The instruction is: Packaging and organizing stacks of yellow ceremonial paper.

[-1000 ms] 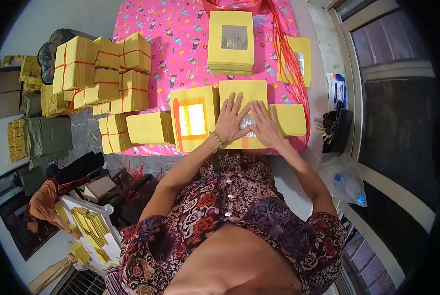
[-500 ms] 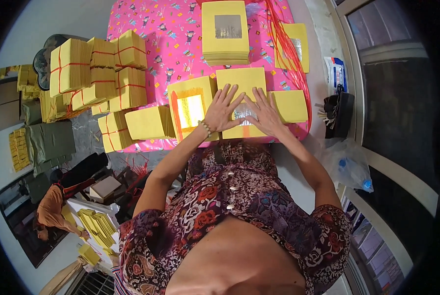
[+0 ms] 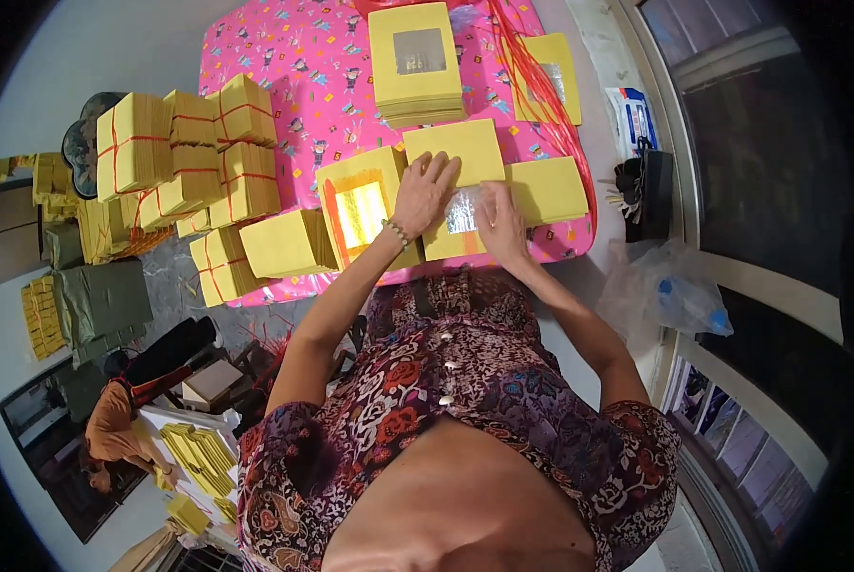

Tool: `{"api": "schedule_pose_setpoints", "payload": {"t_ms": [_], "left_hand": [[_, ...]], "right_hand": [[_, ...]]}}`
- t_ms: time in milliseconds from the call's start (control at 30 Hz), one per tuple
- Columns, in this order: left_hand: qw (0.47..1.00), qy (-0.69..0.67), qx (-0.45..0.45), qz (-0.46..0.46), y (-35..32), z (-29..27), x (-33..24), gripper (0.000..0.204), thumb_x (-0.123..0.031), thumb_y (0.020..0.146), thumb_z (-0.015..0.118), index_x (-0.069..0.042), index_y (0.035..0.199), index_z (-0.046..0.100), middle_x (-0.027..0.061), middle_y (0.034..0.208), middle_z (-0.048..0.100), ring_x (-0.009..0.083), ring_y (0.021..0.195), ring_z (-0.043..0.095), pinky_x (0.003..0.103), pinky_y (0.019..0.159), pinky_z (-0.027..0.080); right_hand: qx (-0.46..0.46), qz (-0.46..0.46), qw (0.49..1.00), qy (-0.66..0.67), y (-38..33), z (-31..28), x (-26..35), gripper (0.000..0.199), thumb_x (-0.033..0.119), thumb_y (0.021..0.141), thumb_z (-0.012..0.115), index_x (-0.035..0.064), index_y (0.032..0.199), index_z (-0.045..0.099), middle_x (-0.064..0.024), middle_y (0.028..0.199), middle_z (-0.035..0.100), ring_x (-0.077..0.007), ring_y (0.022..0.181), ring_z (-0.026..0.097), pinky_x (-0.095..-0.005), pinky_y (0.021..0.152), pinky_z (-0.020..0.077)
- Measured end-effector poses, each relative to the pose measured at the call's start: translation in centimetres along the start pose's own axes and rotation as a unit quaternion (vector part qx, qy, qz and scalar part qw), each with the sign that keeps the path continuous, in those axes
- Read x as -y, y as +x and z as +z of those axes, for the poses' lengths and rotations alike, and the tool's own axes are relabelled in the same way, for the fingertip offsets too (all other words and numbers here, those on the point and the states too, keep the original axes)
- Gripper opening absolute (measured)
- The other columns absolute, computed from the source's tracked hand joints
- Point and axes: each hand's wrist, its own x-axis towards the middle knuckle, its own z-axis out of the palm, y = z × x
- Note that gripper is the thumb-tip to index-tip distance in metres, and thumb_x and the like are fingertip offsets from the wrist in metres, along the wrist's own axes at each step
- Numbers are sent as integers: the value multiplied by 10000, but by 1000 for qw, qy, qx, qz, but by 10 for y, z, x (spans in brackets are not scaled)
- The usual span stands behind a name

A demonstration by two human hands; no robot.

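My left hand (image 3: 424, 199), with a beaded bracelet (image 3: 394, 230) at its wrist, lies on the left side of a yellow joss paper sheet (image 3: 457, 148) bearing a silver square (image 3: 462, 210). Its fingers are stretched out and slightly bent. At the right edge of that square is my right hand (image 3: 501, 229); its bent fingers are blurred and partly hidden. To the left is a stack of joss paper (image 3: 360, 212) with a gold square and orange border. A plain yellow stack (image 3: 546, 191) lies to the right.
A thick joss paper stack (image 3: 415, 95) stands farther back on the pink patterned table cover (image 3: 293, 57). Red strings (image 3: 532, 86) trail along the right. Bundles tied with red string (image 3: 136, 143) are piled left. A person (image 3: 112, 419) bends over sheets at lower left.
Both hands were spread flat on the sheet. The left hand's fingers have bent a little; the right hand has drawn back toward me and curled its fingers. The view has shifted slightly.
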Motion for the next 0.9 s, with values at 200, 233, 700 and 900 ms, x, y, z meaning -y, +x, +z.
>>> {"api": "schedule_pose_setpoints", "payload": {"t_ms": [200, 233, 700, 900], "left_hand": [[999, 20, -37, 27, 2, 12, 14, 539, -278, 895, 635, -124, 1391, 490, 125, 1324, 547, 337, 1200, 497, 418, 1024, 426], [999, 18, -36, 33, 3, 11, 15, 539, -278, 895, 635, -124, 1391, 490, 125, 1324, 547, 337, 1200, 497, 418, 1024, 426], [993, -97, -56, 40, 8, -21, -22, 585, -299, 942, 564, -74, 1459, 409, 258, 1451, 376, 443, 1337, 354, 515, 1109, 317], [985, -154, -9, 73, 10, -6, -33, 595, -168, 898, 574, -52, 1455, 398, 248, 1426, 402, 432, 1314, 381, 503, 1100, 335]], "right_hand": [[24, 280, 862, 421, 23, 32, 0, 420, 266, 970, 619, -34, 1242, 505, -158, 1119, 642, -226, 946, 689, -299, 746, 563], [28, 304, 843, 444, 31, 32, 4, 426, 284, 977, 609, -21, 1257, 508, -163, 1135, 641, -239, 984, 689, -298, 772, 566], [-163, 256, 847, 437, 31, -22, -36, 316, 262, 964, 610, -28, 1087, 593, -113, 974, 690, -205, 747, 725, -258, 563, 548], [-183, 269, 863, 386, -12, -63, -96, 361, 267, 979, 594, -8, 1212, 584, -105, 1001, 694, -189, 748, 725, -240, 539, 530]]}}
